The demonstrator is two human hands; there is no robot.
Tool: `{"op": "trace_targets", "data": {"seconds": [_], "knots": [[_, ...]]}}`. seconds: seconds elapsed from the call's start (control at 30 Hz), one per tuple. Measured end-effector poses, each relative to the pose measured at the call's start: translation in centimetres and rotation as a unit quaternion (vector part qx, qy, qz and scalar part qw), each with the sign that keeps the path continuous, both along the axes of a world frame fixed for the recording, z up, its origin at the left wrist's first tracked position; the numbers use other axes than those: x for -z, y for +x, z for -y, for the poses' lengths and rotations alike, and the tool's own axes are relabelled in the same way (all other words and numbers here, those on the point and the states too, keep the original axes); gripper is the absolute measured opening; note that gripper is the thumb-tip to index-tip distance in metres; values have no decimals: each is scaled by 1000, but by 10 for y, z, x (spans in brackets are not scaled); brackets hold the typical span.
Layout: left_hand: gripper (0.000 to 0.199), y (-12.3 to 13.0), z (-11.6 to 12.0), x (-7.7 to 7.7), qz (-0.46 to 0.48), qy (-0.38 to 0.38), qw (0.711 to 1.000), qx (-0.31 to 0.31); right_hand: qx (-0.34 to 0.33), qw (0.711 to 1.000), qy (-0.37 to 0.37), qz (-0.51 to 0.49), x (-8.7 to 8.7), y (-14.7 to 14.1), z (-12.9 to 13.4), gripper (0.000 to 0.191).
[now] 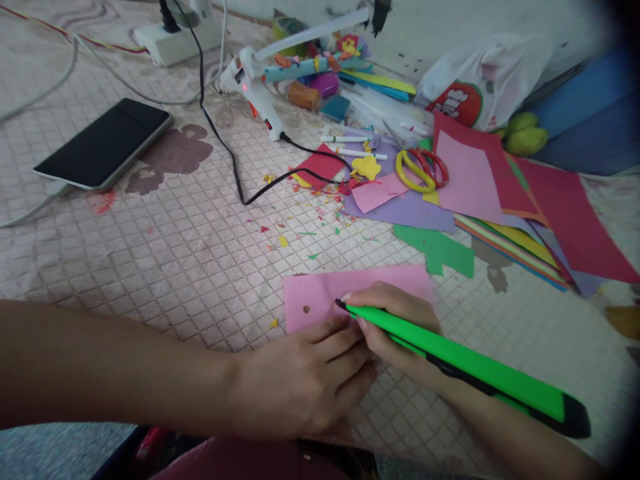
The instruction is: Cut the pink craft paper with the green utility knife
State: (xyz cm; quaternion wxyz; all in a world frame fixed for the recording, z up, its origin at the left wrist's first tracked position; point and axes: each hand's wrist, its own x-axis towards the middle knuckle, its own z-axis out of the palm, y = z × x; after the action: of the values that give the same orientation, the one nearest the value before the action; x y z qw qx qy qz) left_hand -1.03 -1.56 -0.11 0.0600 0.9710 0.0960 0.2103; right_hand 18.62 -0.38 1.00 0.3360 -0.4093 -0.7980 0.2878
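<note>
A pink paper strip [320, 291] with a small dark hole lies flat on the patterned tablecloth before me. My left hand [305, 380] rests on its lower edge, fingers loosely bent and lying down, not wrapped round anything. My right hand [400, 320] grips a long green tool with black ends [480, 367], shaped like a box cutter, close to its front end. The tool's dark tip touches or hovers just above the pink paper, beside my left fingertips. The rest of the tool slants back over my right wrist.
Behind the strip are green paper [435, 248], coloured sheets [470, 173], scissors [423, 169] and scraps. A glue gun [257, 93] with a lit red light trails a black cord. A phone [105, 143] lies at left, a power strip [175, 40] beyond.
</note>
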Motion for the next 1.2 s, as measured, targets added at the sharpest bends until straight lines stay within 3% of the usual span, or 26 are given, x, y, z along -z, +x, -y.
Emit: {"op": "trace_targets", "data": {"seconds": [0.33, 1.2], "knots": [[47, 0, 0, 1, 0, 4, 1000, -2, 23, 999, 15, -37, -2, -1, 0, 20], [48, 0, 0, 2, -8, -7, 1000, 6, -5, 1000, 5, 24, -1, 1, 4, 27]]}}
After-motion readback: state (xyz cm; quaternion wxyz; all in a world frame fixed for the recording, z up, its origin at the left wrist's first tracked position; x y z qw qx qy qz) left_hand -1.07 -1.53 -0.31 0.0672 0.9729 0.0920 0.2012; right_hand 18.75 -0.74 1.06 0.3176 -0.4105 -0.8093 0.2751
